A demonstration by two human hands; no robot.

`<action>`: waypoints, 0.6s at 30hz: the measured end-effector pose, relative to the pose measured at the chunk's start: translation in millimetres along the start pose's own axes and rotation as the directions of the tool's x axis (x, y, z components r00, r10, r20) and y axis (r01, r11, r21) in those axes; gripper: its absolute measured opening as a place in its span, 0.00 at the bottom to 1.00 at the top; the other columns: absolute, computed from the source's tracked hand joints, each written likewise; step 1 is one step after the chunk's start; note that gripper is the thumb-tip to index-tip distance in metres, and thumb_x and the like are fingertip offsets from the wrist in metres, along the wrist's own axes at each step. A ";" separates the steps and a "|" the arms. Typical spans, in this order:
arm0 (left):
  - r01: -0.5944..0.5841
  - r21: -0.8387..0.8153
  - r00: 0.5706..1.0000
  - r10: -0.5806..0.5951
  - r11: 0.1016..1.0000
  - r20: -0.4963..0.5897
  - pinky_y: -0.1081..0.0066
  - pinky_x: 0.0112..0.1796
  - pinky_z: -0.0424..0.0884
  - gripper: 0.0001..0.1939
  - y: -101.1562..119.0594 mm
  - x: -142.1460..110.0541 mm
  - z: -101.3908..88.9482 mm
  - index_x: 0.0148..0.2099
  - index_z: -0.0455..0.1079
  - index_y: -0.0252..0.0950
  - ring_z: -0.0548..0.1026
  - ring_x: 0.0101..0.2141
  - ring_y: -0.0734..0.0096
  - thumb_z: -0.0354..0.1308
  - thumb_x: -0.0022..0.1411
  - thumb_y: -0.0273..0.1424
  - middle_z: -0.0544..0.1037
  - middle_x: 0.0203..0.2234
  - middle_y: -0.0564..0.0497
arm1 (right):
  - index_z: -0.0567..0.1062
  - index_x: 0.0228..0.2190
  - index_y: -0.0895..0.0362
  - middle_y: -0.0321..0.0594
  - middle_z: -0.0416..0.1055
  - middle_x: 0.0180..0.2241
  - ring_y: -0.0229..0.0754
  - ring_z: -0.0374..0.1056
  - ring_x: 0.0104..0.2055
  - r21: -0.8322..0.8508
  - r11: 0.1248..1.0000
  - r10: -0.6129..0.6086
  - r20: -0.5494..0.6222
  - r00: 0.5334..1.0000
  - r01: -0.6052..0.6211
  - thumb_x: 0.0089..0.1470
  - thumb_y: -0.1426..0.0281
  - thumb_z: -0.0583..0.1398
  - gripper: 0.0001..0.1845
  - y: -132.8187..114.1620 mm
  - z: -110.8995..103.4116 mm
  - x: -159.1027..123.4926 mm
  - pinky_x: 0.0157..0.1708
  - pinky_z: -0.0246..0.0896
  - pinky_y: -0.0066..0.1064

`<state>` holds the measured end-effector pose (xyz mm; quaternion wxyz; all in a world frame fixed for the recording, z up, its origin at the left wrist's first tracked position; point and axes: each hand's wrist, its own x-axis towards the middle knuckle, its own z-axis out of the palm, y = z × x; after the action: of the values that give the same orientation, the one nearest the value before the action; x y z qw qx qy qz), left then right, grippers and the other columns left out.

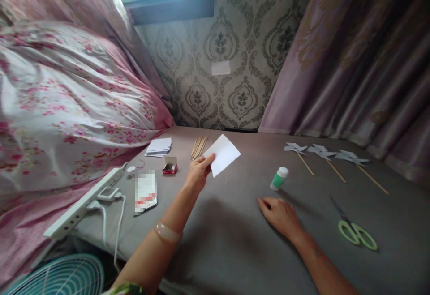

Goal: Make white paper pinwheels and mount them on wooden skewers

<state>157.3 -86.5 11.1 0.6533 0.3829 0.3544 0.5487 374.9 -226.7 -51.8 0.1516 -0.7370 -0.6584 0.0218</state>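
Observation:
My left hand (200,169) pinches a white square sheet of paper (223,155) by its left corner, thumb on top, holding it above the table. My right hand (280,216) rests on the grey cloth with its fingers loosely curled together, and nothing shows in it. Just beyond the right hand stands a glue stick (280,178) with a white cap and green label. Behind the left hand lie several thin wooden sticks (199,147). To their left is a stack of white paper (159,147).
Three paper pinwheels on sticks (322,152) lie at the back right. Green-handled scissors (354,230) lie near right. At left are a small open red box (169,166), a phone-like object (145,193), a power strip (83,203) with cables, and a fan (63,277) below.

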 end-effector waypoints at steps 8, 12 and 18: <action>0.411 -0.074 0.910 -0.404 0.909 0.087 0.73 0.23 0.64 0.15 -25.9 -23.7 22.5 0.28 0.70 0.35 0.72 0.22 0.72 0.65 0.50 0.41 0.74 0.19 0.50 | 0.71 0.26 0.56 0.39 0.70 0.24 0.38 0.64 0.25 0.315 0.946 0.004 -0.257 0.966 0.079 0.60 0.59 0.50 0.19 10.6 2.1 5.7 0.28 0.56 0.29; 0.449 -0.002 0.879 -0.441 0.893 0.181 0.75 0.18 0.55 0.18 -36.7 -33.2 19.8 0.22 0.64 0.35 0.59 0.14 0.81 0.65 0.51 0.41 0.61 0.12 0.58 | 0.68 0.47 0.57 0.46 0.70 0.40 0.37 0.66 0.29 0.476 0.853 -0.017 -0.384 0.923 0.213 0.56 0.60 0.56 0.19 8.1 5.1 9.0 0.29 0.64 0.29; 0.457 0.159 0.839 -0.483 0.875 0.250 0.72 0.18 0.55 0.16 -48.8 -47.9 18.2 0.23 0.68 0.35 0.59 0.15 0.79 0.64 0.50 0.41 0.63 0.13 0.56 | 0.63 0.55 0.52 0.49 0.62 0.50 0.38 0.67 0.34 0.503 0.789 -0.100 -0.463 0.881 0.353 0.55 0.65 0.59 0.26 -4.0 1.8 5.1 0.30 0.68 0.30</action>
<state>188.1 -140.9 -22.0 0.7930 0.3882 0.3659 0.2942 371.3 -221.1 -51.6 0.5027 -0.5577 -0.6590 0.0440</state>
